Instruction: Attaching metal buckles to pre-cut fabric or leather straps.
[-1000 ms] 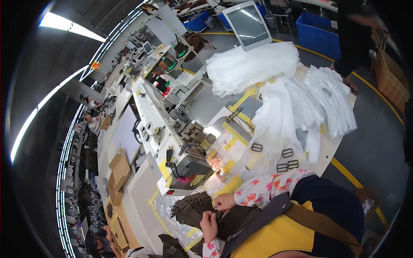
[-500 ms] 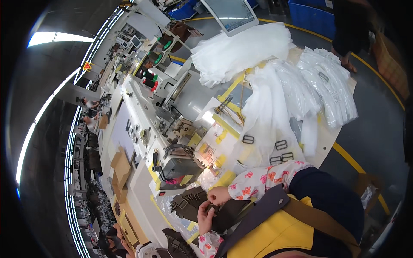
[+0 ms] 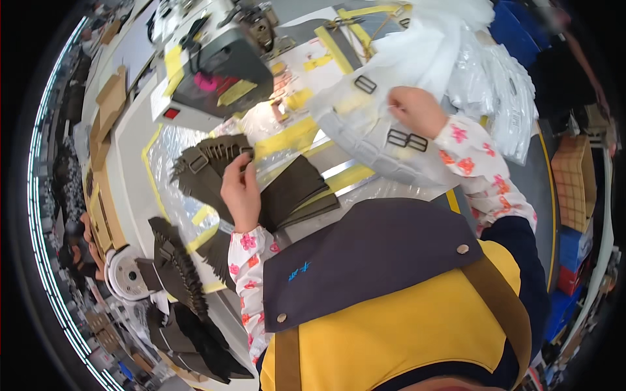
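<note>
My left hand (image 3: 241, 199) is over dark brown fabric strips, thumb and fingers pinched at a strip end with a small dark buckle (image 3: 246, 151). Beside it a fanned stack of strips (image 3: 202, 166) carries a metal buckle; more dark strips (image 3: 297, 189) lie to its right. My right hand (image 3: 417, 109) is above white plastic sheeting (image 3: 385, 55), fingers curled together; what they hold, if anything, is hidden. Close to it on the plastic are dark slider buckles: one (image 3: 365, 85) at its left and two side by side (image 3: 407, 140) just below.
A sewing machine head (image 3: 228, 72) stands at upper left with its lamp lit. Further dark strip bundles (image 3: 176, 267) hang by a round white device (image 3: 127, 274) at left. A cardboard box (image 3: 107, 117) sits on the far-left table. Clear-bagged white pieces (image 3: 499, 98) lie at right.
My hands have separated: the right has left the dark strips and gone right to the buckles, while the left stays with the strips. The view has tilted down toward the table and my apron.
</note>
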A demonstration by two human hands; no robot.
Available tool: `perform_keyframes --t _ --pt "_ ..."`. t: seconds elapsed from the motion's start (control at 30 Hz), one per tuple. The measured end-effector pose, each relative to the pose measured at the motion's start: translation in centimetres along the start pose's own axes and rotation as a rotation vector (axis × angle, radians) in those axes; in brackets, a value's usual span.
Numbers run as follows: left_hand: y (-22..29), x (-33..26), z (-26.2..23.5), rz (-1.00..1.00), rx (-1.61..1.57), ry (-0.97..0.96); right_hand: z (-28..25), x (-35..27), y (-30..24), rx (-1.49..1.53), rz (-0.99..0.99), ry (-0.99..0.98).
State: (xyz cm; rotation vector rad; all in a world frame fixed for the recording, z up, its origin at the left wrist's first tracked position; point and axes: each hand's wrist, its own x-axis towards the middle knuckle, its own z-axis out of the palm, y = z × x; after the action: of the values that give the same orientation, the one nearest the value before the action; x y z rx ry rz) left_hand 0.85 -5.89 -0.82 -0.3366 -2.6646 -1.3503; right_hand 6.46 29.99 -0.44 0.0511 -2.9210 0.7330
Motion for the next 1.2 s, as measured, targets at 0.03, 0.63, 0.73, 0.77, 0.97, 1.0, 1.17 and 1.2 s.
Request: perform_keyframes --t 0.03,0.63,0.73,0.77,0.97,1.0,1.17,1.2 --pt "0.7 -0.1 0.4 0.022 0.039 -0.114 -0.8 -1.5 1.2 -0.160 0.030 0.007" --pt "-0.2 0.9 0.8 0.093 0.193 -0.541 -2.0 -2.5 1.8 -0.120 0.061 -0.266" --pt "-0.2 0.7 0.8 0.293 0.258 -0.428 -2.5 0.0 -2.3 0.007 -0.085 -0.255" --pt "-0.1 0.7 0.4 0.288 0.264 -0.426 -2.0 0.9 -3.9 0.314 -0.048 -0.287" --pt "0.0 -0.1 -1.0 -0.051 -0.398 -0.225 4.6 5.7 -10.6 1.174 0.118 -0.564" --pt "-0.1 -0.1 -1.0 -0.057 -0.389 -0.232 5.7 6.2 -11.5 1.224 0.134 -0.628" --pt "-0.4 -0.5 -0.8 -0.108 -0.541 -0.289 9.1 7.3 -13.5 1.255 0.243 -0.781" --pt "-0.5 -0.5 -0.6 -0.108 -0.577 -0.283 9.5 7.2 -14.1 1.250 0.245 -0.790"
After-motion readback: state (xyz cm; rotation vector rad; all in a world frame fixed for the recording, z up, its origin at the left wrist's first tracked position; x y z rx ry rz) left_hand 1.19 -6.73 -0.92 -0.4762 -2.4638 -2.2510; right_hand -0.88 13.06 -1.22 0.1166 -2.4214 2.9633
